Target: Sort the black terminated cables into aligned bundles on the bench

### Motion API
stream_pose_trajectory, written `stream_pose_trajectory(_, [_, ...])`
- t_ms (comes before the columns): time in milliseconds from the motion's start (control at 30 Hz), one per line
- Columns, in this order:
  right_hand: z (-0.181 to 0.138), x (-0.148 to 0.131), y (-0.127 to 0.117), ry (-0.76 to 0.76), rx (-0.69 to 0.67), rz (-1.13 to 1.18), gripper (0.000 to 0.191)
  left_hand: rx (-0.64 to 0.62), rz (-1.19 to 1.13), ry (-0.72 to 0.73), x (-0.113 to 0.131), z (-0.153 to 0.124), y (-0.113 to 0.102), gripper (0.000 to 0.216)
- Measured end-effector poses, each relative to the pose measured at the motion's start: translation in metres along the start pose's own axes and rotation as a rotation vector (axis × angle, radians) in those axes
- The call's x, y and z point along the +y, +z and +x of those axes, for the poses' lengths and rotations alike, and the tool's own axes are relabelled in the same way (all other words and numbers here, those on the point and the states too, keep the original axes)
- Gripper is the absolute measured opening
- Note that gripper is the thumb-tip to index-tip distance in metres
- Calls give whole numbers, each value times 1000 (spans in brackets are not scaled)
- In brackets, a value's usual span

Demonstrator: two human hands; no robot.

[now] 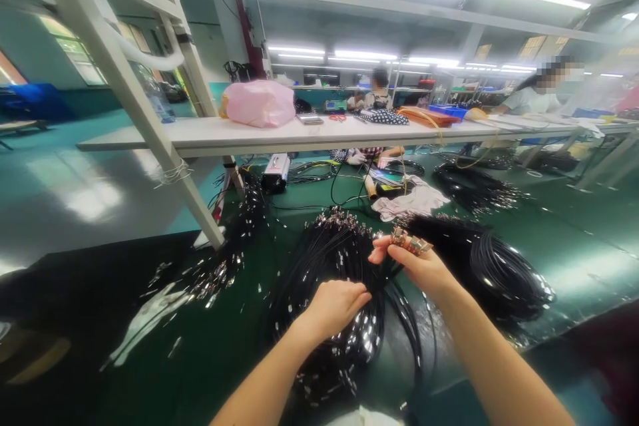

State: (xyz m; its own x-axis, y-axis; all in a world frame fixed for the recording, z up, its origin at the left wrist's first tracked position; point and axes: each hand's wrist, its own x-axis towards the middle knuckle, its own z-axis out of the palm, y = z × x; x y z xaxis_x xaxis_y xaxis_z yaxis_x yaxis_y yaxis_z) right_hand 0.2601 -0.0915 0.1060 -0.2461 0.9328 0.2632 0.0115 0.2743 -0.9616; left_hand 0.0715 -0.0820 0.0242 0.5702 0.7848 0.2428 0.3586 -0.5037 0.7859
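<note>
Cable pile, black and glossy, lies on the green work surface directly in front of me, and I take it as my landmark. At its right edge, my right hand has its fingers clamped on a small cluster of metal connectors. My left hand is over the near part of the pile with its fingers curled in; I see only its back, so I cannot tell whether it grips a cable.

I judge the work to be partway along: one handful of ends is gathered, while most of the pile appears to be left to handle. Right of the pile lies a coiled bundle, and beyond that a second coil; both look gathered, though I cannot tell whether they are finished. Left of the pile, loose cable ends lie scattered. Behind the pile are a crumpled cloth and, farther back, a co-worker's hand.
</note>
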Motion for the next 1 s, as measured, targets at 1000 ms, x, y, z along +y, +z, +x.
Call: stream_pose_trajectory(1000, [13, -39, -8, -227, -27, -252, 41, 286, -1293, -4, 105, 78, -61, 20])
